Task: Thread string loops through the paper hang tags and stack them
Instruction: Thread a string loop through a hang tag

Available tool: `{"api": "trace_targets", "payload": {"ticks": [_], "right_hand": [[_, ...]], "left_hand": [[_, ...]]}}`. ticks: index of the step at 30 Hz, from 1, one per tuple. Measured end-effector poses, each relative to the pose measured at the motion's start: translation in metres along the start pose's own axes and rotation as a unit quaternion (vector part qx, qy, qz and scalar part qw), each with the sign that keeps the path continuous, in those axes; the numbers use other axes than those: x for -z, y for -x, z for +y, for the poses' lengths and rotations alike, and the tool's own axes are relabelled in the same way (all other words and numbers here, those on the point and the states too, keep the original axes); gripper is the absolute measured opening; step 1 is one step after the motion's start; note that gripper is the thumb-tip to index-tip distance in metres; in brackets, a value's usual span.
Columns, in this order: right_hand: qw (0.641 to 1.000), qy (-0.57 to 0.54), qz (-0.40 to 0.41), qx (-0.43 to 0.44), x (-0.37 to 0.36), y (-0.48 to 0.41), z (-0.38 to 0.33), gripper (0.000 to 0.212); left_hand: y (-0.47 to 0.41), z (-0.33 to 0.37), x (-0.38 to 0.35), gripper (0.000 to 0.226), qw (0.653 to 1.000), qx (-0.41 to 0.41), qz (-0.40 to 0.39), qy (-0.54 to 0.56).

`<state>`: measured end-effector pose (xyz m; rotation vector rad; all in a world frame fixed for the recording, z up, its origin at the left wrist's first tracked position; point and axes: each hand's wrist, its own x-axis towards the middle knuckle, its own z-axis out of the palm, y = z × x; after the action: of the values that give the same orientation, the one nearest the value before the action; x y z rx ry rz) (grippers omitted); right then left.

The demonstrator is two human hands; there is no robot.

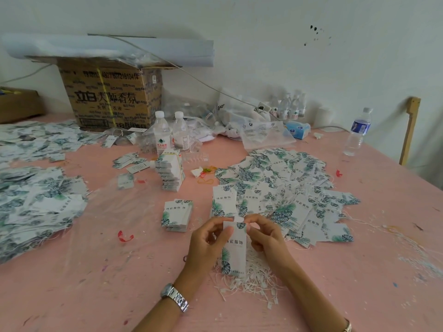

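1. The pink table (359,248) carries everything, with a pile of white string loops (254,281) lying near its front edge.
2. A cardboard box (107,97) stands far behind and to the left of the string loops, against the wall.
3. A loose heap of leaf-printed tags (282,188) spreads just behind the string loops and to their right.
4. The left hand (206,240) hovers over the left side of the string loops, fingers curled, thumb and forefinger pinching the hang tag (236,257) by its upper left edge.
5. The right hand (268,238), over their right side, pinches the tag's top edge; I cannot tell whether it also holds string.
6. The hang tag stands upright directly above the string loops.
7. A short stack of tags (177,215) sits behind and left of the string loops.
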<state>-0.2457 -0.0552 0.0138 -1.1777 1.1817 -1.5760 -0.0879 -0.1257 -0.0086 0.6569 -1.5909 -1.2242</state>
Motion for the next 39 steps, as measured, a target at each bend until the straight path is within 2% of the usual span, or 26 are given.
{"api": "trace_targets", "payload": {"ticks": [7,14,18,22,24,29,32,34,36,39], "right_hand": [[0.997,0.048,-0.048,0.034,0.000,0.000,0.007,0.007],[0.997,0.064,-0.041,0.033,0.000,-0.001,0.007,0.011],[0.997,0.056,-0.026,0.038,-0.001,-0.002,0.005,0.019],[0.997,0.066,-0.014,0.037,-0.003,-0.002,0.004,0.027],[0.997,0.069,-0.004,0.040,-0.003,-0.002,0.003,0.026],[0.997,0.074,-0.014,0.035,-0.003,0.000,0.001,0.011],[0.999,0.044,-0.011,-0.005,-0.005,0.002,0.001,0.034],[0.998,0.051,-0.008,-0.026,-0.008,0.003,-0.003,0.040],[0.997,0.066,-0.020,-0.031,-0.010,0.005,-0.005,0.037],[0.998,0.052,-0.026,-0.017,-0.012,0.004,-0.007,0.021]], "left_hand": [[0.001,0.001,-0.001,0.028,1.000,0.007,-0.013,-0.005],[0.001,-0.001,-0.001,0.029,0.999,-0.001,-0.031,-0.039],[0.001,0.001,0.000,0.032,0.991,-0.091,0.015,-0.096],[0.002,0.003,0.001,0.015,0.967,-0.185,0.034,-0.170],[0.003,0.004,0.002,0.014,0.960,-0.209,0.035,-0.181],[0.003,0.005,0.001,0.019,0.964,-0.198,0.036,-0.172],[0.004,0.004,0.001,0.012,0.968,-0.179,0.039,-0.173],[0.003,0.004,0.000,0.009,0.966,-0.184,0.038,-0.179],[0.003,0.003,0.000,0.009,0.965,-0.189,0.036,-0.178],[0.003,0.003,0.000,0.019,0.968,-0.188,0.037,-0.164]]}}
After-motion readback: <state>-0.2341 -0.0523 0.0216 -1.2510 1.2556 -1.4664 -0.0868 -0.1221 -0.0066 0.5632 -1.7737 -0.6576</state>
